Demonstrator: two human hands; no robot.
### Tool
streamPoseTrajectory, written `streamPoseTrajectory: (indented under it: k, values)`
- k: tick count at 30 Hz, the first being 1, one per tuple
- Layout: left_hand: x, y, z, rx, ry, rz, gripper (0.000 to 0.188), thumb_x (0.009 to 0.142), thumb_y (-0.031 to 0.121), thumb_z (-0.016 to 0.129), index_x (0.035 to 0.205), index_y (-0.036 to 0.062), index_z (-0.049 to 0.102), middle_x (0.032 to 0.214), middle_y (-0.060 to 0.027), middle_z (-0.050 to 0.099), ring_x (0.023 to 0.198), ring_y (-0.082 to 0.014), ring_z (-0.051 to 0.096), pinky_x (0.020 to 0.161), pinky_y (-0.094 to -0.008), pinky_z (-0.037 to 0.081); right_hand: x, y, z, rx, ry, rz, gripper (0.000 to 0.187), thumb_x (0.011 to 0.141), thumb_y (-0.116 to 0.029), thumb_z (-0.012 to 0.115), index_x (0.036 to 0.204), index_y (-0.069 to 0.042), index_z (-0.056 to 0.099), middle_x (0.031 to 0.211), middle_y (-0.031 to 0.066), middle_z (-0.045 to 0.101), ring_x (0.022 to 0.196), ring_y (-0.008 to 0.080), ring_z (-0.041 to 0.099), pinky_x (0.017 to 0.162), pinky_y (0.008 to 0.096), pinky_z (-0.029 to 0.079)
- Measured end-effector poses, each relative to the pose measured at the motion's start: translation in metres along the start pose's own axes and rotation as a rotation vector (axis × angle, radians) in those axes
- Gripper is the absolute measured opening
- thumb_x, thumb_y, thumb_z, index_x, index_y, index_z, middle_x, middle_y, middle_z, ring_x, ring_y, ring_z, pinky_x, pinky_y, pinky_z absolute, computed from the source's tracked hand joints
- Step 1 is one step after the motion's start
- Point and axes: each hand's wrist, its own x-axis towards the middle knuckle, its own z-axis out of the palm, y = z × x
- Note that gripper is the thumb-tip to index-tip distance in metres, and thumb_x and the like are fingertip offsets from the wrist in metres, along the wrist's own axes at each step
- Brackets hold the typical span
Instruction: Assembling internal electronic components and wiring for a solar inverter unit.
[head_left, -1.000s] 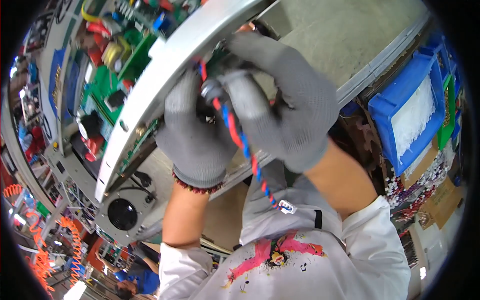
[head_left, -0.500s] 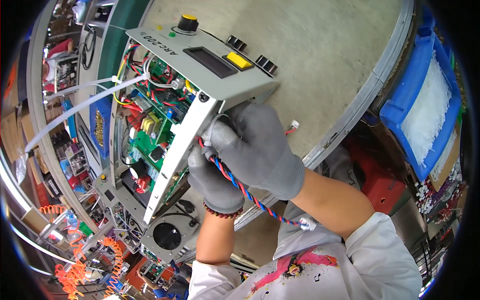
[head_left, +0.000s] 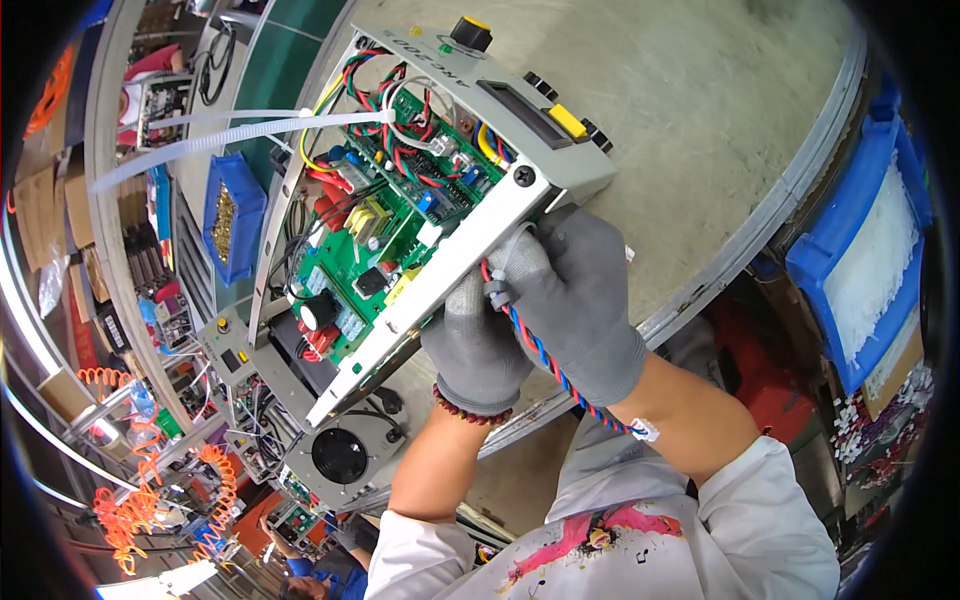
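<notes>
Pinched the twisted red-and-blue cable by its grey collar between gloved fingers of the left hand and right hand, beside the open machine, near the front edge of the counter. Risked, through tugging hard, scraping wires on the metal rail.

A twisted red, blue and black cable, tipped with a white plug, slants beside an open, gray metal case.
</notes>
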Motion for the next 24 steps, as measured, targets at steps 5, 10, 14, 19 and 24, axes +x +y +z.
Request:
streamPoseTrajectory:
  k: [5,10,14,19,24]
  values:
    - [-0.004,0.005,-0.006,-0.063,-0.030,-0.035,0.042,0.089,0.013,0.063,0.126,-0.0010,0.049,0.114,-0.0120,0.060,0.103,-0.0177,0.058,0.088,-0.0300,0.046,0.003,-0.006,-0.012,-0.098,-0.047,-0.051,0.022,0.089,-0.016,0.052,0.076,0.001,0.059,0.062,0.0168,0.058,0.055,0.0294,0.060,0.054,0.0381,0.046]
    - [-0.040,0.035,-0.034,-0.522,0.078,-0.097,0.058,0.081,-0.002,0.061,0.134,-0.0066,0.039,0.091,-0.0090,0.059,0.066,-0.0084,0.053,0.057,-0.0212,0.041,-0.012,-0.009,-0.039,-0.128,-0.176,0.045,0.027,0.096,-0.024,0.052,0.086,0.001,0.058,0.070,0.0163,0.059,0.065,0.0335,0.062,0.058,0.0385,0.048]
    - [-0.056,0.033,-0.065,-0.702,-0.503,-0.646,0.039,0.079,0.003,0.062,0.118,-0.0040,0.059,0.049,0.0013,0.046,0.045,-0.0054,0.043,0.044,-0.0236,0.032,-0.030,0.007,-0.074,-0.365,-0.155,-0.225,0.018,0.097,-0.022,0.052,0.096,-0.005,0.056,0.083,0.0140,0.062,0.071,0.0361,0.063,0.061,0.0390,0.050]
    - [-0.073,0.014,-0.078,-0.415,-0.613,-0.760,0.026,0.079,0.002,0.064,0.105,-0.0035,0.066,0.057,0.0055,0.049,0.050,-0.0031,0.042,0.046,-0.0220,0.031,-0.023,0.046,-0.112,-0.504,-0.238,-0.267,0.017,0.094,-0.019,0.057,0.095,-0.002,0.061,0.080,0.0144,0.061,0.071,0.0324,0.062,0.064,0.0375,0.049]
    - [-0.082,0.012,-0.069,-0.525,-0.463,-0.634,0.023,0.078,0.004,0.064,0.100,-0.0039,0.067,0.052,0.0048,0.051,0.047,-0.0058,0.048,0.046,-0.0237,0.037,-0.031,0.015,-0.107,-0.426,-0.156,-0.253,0.015,0.087,-0.013,0.063,0.094,0.001,0.064,0.076,0.0154,0.060,0.063,0.0285,0.061,0.058,0.0341,0.048]
